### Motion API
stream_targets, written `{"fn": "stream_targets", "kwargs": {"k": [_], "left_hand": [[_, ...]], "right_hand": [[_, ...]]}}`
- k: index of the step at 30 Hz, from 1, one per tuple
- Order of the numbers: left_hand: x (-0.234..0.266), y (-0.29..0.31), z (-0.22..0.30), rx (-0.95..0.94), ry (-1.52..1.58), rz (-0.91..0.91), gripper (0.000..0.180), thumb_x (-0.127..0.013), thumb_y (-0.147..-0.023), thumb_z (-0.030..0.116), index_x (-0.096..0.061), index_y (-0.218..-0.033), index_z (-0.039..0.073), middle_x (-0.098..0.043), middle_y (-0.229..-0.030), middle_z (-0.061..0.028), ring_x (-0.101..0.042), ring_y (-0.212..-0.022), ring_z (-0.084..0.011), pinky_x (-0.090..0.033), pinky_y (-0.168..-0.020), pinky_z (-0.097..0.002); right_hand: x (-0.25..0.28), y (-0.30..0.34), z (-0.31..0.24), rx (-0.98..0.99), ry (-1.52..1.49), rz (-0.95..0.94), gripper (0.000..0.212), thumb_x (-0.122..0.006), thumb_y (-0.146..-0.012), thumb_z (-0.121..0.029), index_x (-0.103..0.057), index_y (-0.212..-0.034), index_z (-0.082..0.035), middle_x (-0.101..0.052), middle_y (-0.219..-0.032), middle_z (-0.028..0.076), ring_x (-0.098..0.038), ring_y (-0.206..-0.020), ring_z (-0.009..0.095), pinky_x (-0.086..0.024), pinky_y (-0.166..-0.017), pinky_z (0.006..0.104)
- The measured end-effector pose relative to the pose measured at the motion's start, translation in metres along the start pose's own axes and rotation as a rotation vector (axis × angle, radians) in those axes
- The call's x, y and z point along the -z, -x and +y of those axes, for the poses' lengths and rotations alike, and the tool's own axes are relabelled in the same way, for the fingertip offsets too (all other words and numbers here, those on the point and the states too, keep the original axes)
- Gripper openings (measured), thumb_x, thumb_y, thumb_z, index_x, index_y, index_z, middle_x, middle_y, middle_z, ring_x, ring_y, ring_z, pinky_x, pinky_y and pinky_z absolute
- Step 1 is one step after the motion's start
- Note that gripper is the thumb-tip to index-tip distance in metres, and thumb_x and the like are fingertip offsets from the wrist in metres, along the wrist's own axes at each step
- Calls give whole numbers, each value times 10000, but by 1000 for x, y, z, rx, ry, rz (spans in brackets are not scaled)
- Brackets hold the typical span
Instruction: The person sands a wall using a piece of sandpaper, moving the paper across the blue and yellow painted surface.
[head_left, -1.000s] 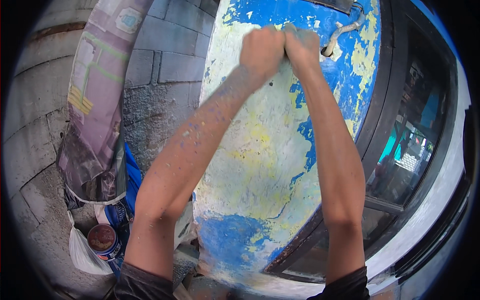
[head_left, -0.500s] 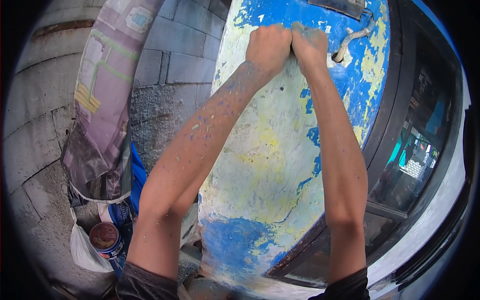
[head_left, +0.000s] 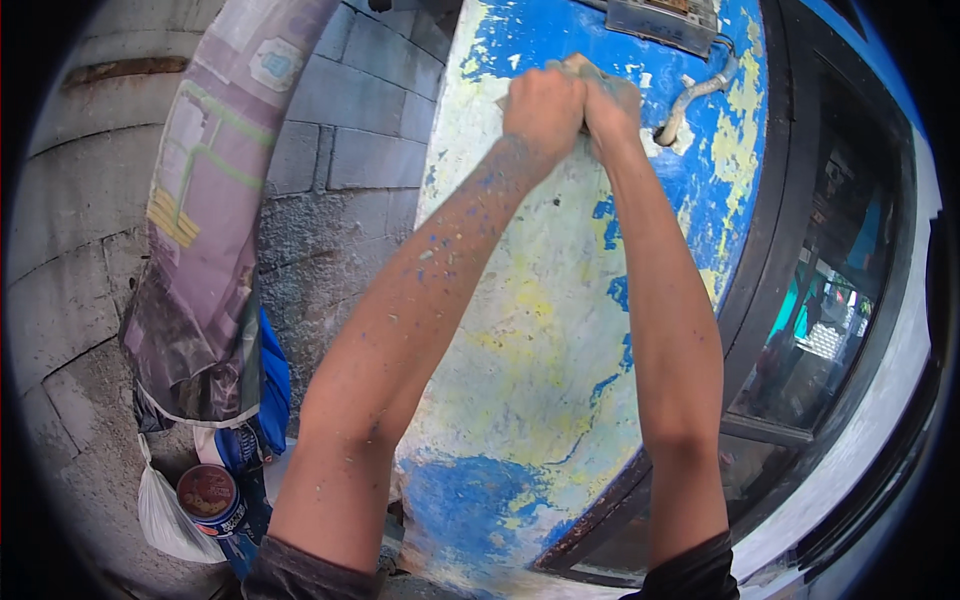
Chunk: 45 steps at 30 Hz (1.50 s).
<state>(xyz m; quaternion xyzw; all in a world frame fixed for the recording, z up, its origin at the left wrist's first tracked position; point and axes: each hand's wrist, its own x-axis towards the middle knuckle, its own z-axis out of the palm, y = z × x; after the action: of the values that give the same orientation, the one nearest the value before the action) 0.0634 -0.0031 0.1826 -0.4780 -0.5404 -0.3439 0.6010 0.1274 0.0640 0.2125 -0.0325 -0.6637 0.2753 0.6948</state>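
Note:
Both arms stretch up to a wall (head_left: 520,300) whose blue paint has flaked to patches of pale white, yellow and green. My left hand (head_left: 545,110) is closed against it, knuckles up. Pressed to its side, my right hand (head_left: 610,105) is closed too, with greyish dust on its fingers. A small tan-grey edge (head_left: 575,62) shows above the fingers, but most of what they grip is hidden, so its kind cannot be told. Coloured paint flecks dot my left forearm (head_left: 440,245).
A grey metal box (head_left: 665,25) and a bent conduit (head_left: 690,100) sit on the wall right of my hands. A dark-framed window (head_left: 830,290) stands at right. On the left hang a purple printed sheet (head_left: 215,200), a white bag (head_left: 170,510) and a round tin (head_left: 208,495).
The view has shifted slightly, and more of the metal box shows. My hands stay together on the wall, with their grip turned a little so that a tan-grey edge shows.

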Motion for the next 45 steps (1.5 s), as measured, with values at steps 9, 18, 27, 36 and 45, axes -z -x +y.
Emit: {"fn": "stream_targets", "kwargs": {"k": [9, 18, 27, 36, 45], "left_hand": [[0, -2, 3, -3, -11, -20, 79, -591, -726, 74, -641, -752, 18, -642, -851, -158, -649, -728, -339, -527, -649, -414], [-4, -7, -2, 9, -13, 63, 94, -614, -732, 72, -682, -792, 50, -656, -829, -148, -660, -786, -281, -526, -666, -380], [2, 13, -25, 44, 34, 169, 119, -606, -753, 134, -653, -745, 24, -640, -822, -164, -644, -726, -338, -510, -658, -438], [3, 9, -17, 46, 0, 81, 74, -599, -728, 71, -651, -744, 20, -638, -808, -180, -648, -755, -328, -518, -668, -427], [5, 25, -31, 110, 57, 102, 101, -600, -763, 112, -641, -756, 19, -634, -792, -182, -639, -753, -347, -511, -676, -426]], "right_hand": [[6, -1, 3, 67, 67, 6, 328, -559, -791, -260, -681, -763, 42, -641, -662, 205, -634, -638, 247, -466, -626, 388], [2, -8, -1, 177, 85, -1, 347, -572, -775, -260, -620, -702, 76, -606, -640, 239, -608, -595, 260, -453, -604, 391], [-11, -7, -9, 339, 389, -93, 323, -600, -750, -265, -625, -686, 51, -623, -713, 247, -618, -662, 360, -471, -645, 405], [-18, -11, 6, -9, 181, -84, 347, -603, -770, -300, -681, -804, 36, -666, -773, 208, -653, -712, 310, -484, -667, 387], [-29, -5, -13, 123, 367, -152, 354, -596, -777, -284, -654, -764, 64, -648, -755, 241, -647, -694, 351, -478, -642, 406]]}}
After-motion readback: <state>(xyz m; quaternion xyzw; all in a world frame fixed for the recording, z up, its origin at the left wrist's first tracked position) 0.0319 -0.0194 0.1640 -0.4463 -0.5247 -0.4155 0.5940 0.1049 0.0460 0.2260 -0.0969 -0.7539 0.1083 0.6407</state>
